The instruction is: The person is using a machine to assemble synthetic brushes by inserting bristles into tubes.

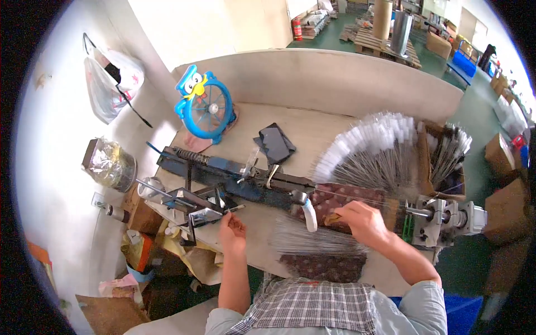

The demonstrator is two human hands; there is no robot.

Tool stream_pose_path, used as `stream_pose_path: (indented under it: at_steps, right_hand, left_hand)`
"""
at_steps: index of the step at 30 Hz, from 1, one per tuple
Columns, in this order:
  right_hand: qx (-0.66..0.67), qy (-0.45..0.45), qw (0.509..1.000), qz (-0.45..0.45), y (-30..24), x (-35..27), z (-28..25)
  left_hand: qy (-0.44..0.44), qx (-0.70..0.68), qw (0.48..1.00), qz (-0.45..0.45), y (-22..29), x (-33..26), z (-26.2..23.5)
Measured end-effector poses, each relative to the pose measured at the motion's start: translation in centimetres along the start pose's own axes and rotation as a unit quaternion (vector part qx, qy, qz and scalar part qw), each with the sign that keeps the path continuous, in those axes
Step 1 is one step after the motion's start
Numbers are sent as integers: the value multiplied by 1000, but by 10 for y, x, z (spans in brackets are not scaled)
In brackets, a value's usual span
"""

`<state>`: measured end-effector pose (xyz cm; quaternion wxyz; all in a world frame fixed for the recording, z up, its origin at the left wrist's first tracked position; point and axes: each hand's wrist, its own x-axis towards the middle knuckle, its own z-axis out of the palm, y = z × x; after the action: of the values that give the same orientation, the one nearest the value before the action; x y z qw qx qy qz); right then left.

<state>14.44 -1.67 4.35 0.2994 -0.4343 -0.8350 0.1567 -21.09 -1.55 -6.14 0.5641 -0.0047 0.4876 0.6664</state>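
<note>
Across the bench runs a long dark machine [234,181] with a rail and, at its right end, a shaft in metal blocks [441,215]. My left hand [233,231] is at the black metal bracket [204,215] on its near side. The fingers are curled together by the bracket's end; what they hold, if anything, is too small to make out. My right hand [365,220] pinches a small yellowish-brown piece [333,218] above a dark patterned cloth [346,198]. Left of it stands a lever with a white-wrapped handle [310,216]. Thin metal wires [315,237] lie fanned out nearer me.
Many white-tipped wire brushes [368,145] lie fanned at the back right, beside a cardboard box [430,162] of darker ones. A blue toy-like fan [207,109] and a dark phone-like slab [274,142] sit behind the machine. A low board [335,75] edges the bench.
</note>
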Motion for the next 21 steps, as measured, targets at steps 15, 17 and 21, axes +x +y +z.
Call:
stream_pose_path:
  at_steps: [15,17,21]
  right_hand:
    - [157,57,970,178,29,-5,-47]
    - [194,44,962,189,29,-7,-48]
    - [64,64,995,32,33,-4,-52]
  left_hand:
    - [-343,221,913,8,-136,-104,162]
    - [-344,215,914,8,-137,-104,162]
    - [-282,228,931,49,-129,-100,159]
